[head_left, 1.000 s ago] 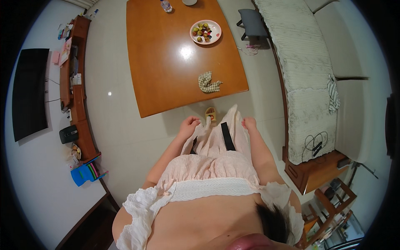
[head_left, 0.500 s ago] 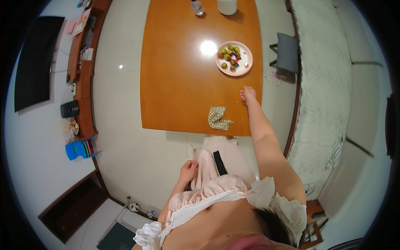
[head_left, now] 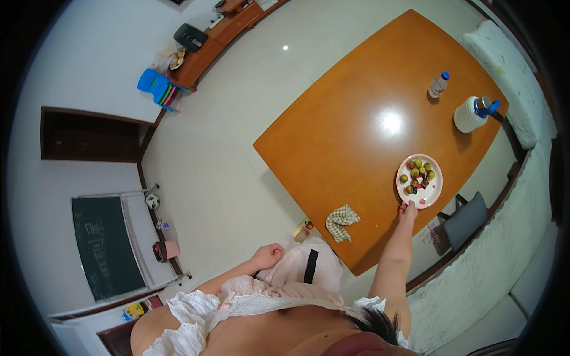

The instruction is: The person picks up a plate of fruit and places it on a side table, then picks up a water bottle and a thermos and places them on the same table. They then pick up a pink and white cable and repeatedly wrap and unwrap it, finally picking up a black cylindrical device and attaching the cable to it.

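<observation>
On the wooden table stands a round white plate with a pink rim. Several small round fruits, green to reddish brown, lie on it. My right hand reaches out to the plate's near rim, thumb and fingers closed on the edge. Down by my pale skirt is my left hand, its fingers curled in, with nothing visible in them. A checkered cloth lies crumpled near the table's close edge, between the two hands.
Farther along the wooden table stand a clear bottle with a blue cap and a white jug with a blue handle. A grey chair is beside the right edge. Stacked blue chairs stand at the far left wall.
My view has turned, so the table now sits to the upper right. My right hand has moved from the bare tabletop to the plate's rim and closed on it.
</observation>
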Motion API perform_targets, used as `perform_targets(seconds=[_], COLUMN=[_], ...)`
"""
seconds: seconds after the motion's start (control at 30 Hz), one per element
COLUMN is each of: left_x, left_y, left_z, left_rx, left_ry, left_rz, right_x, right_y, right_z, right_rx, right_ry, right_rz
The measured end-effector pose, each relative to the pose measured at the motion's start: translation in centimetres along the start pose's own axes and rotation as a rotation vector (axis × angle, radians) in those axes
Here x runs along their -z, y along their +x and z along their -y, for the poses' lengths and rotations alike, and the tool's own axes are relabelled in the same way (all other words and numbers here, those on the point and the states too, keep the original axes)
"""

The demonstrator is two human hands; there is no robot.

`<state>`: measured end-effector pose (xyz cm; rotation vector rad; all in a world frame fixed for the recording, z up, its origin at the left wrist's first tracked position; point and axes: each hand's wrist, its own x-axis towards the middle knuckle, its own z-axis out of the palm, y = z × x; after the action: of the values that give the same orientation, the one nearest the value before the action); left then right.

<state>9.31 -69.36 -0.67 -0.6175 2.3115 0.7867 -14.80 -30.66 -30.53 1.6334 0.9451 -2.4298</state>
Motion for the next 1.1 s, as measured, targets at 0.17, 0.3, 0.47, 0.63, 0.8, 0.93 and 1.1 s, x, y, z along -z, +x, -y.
perform_targets(seconds=[0.17,0.3,0.47,0.63,0.8,0.93,1.1], left_x=[-0.1,-0.4,1.5,3.1,6.0,8.4,12.4], left_y=[-0.7,-2.3,-5.1,-7.4,-9.4,-9.3,-7.6], left_z=[1.3,1.4,-0.2,1.4,3.6,3.2,5.9], left_rx=[-0.05,-0.112,-0.188,-0.313,-0.453,-0.364,-0.306], left_ry=[-0.01,0.021,0.061,0.082,0.04,-0.121,-0.427], left_rz=[-0.003,0.002,-0.019,-0.004,0.038,0.089,0.331], right_x=[1.2,4.3,7.7,10.3,11.8,9.1,5.6], right_y=[-3.5,-9.1,-17.1,-29.4,-39.7,-45.6,-52.2], right_z=[-1.3,-2.1,-4.2,-6.3,-10.8,-12.2,-15.6], right_rx=[0.108,0.169,0.257,0.307,0.335,0.297,0.218], right_ry=[-0.038,-0.078,-0.199,-0.319,-0.36,-0.391,-0.392], right_rz=[-0.019,0.057,0.065,0.114,0.197,0.287,0.314])
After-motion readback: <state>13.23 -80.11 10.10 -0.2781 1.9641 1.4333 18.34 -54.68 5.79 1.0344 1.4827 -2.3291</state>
